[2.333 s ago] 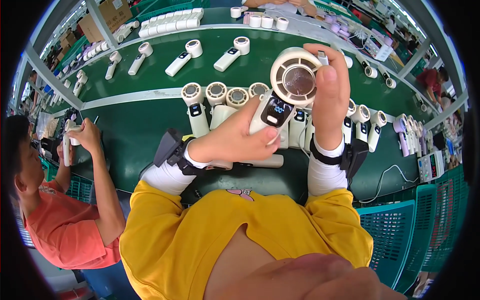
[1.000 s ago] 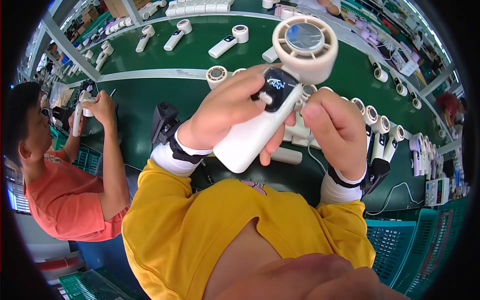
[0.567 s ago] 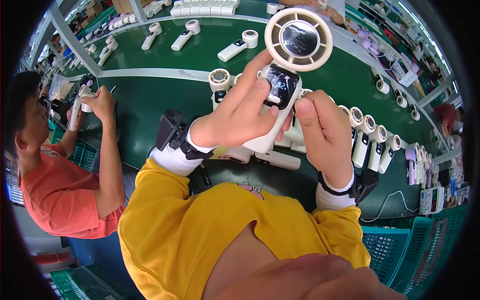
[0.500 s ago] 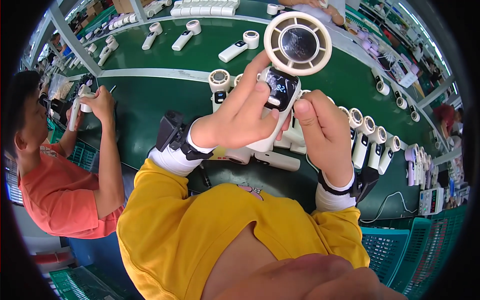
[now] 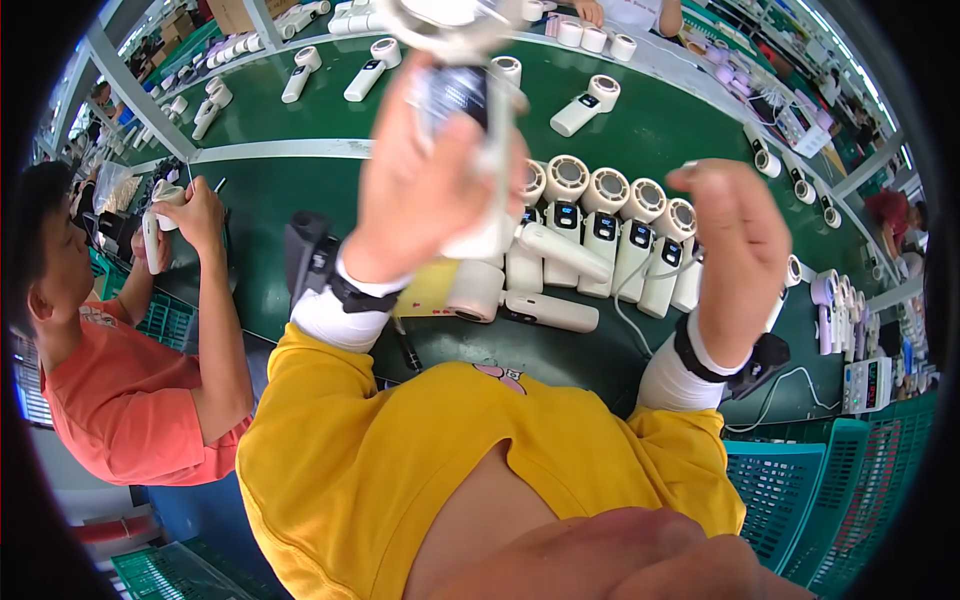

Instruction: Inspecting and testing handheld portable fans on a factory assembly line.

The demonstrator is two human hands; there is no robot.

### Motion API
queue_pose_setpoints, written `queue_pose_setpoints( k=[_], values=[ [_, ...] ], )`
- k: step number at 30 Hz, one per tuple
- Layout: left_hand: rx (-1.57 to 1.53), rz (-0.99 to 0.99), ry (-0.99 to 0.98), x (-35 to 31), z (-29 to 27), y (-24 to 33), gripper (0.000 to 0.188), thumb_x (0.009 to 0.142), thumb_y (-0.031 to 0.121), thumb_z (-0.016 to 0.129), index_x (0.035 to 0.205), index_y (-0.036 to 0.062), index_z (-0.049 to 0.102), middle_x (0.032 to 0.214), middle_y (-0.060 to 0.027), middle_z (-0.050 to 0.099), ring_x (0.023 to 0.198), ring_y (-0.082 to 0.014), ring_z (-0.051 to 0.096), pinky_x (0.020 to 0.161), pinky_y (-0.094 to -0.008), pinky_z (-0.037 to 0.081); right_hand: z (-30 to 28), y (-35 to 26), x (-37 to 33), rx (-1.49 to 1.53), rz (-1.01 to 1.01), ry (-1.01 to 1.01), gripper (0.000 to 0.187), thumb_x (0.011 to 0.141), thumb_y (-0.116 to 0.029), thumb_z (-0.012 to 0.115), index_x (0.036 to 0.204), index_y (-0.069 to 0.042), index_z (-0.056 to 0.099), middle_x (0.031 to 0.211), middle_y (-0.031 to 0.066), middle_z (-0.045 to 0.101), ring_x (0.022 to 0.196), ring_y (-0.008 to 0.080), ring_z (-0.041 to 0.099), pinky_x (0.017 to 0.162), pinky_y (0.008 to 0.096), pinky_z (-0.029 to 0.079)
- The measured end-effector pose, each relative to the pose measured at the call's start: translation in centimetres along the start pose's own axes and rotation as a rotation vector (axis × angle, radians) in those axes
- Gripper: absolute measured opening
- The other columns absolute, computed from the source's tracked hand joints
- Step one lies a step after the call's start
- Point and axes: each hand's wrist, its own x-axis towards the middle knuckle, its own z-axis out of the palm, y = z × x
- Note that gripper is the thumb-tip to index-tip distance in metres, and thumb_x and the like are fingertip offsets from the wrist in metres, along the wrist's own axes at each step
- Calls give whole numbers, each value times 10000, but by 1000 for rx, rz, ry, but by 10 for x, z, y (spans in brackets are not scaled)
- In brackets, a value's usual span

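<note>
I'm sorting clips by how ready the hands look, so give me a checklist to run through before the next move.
1. Fan held in the left hand: ok, the fingers wrap around it.
2. Screen on that fan readable: not ok, blurred.
3. Right hand free: cannot tell; a cable runs up near it, but whether the fingers grip anything is unclear.
4. Row of fans neat: not ok, a loose white handle lies slantwise across it.
5. Co-worker's hands out of the way: ok, well off to the left.

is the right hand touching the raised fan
No, the right hand is apart from the raised fan, which only the left hand grips.
</note>
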Motion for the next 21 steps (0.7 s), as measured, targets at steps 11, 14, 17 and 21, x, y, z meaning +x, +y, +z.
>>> queue_pose_setpoints(
  k=[11,14,17,21],
  values=[
    [328,440,173,-54,-19,81,426,769,307,481,1119,69,445,881,-98,529,797,-250,518,746,-351,418,-6,15,9,68,-135,282,171,858,-128,498,875,30,562,817,56,585,726,75,489,644,184,360],
    [451,263,323,-20,-49,47,356,733,181,534,1056,40,486,905,-92,542,821,-229,532,734,-323,428,-18,19,7,21,-124,266,159,851,-120,502,883,26,555,828,61,579,735,86,493,645,187,363],
    [563,64,464,32,-106,4,306,697,55,588,993,11,527,930,-86,555,846,-207,547,722,-296,438,-19,22,5,-25,-113,235,142,831,-115,524,886,13,550,844,66,565,736,103,498,643,191,368],
    [586,-410,217,73,-224,-76,382,699,75,554,1044,-68,476,911,-122,573,795,-182,560,710,-269,444,-19,25,14,-547,-133,-294,162,763,-113,584,885,-14,543,842,84,522,704,166,510,626,218,383]
  ],
)
